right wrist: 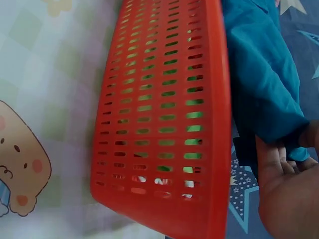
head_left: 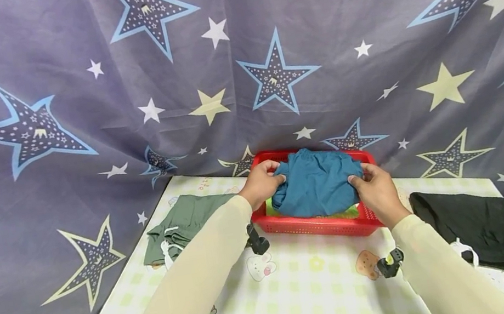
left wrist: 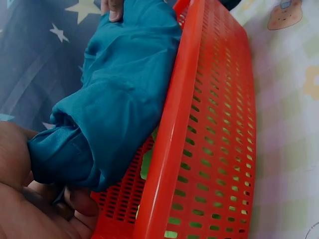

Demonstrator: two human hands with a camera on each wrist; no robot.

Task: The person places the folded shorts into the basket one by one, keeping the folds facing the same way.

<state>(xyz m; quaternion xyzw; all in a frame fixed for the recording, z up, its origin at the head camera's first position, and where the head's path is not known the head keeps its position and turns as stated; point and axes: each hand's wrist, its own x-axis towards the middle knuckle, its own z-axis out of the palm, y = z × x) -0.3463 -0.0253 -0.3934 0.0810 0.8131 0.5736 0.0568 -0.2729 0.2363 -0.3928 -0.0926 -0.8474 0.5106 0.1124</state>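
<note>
A folded teal garment (head_left: 318, 182) lies across the top of a red plastic basket (head_left: 313, 225) at the back of the table. My left hand (head_left: 262, 180) pinches its left end, and my right hand (head_left: 376, 189) grips its right end with the thumb on top. In the left wrist view the teal cloth (left wrist: 124, 84) bulges above the basket rim, its end between thumb and fingers. The right wrist view has the fingers under the cloth (right wrist: 264, 74). Something yellow-green (head_left: 348, 212) shows beneath it inside the basket, mostly hidden.
Folded green shorts (head_left: 187, 220) with a white drawstring lie left of the basket, partly behind my left arm. Black folded shorts (head_left: 476, 228) with a white drawstring lie at the right. A star-patterned curtain (head_left: 222, 101) hangs right behind the table (head_left: 304, 287).
</note>
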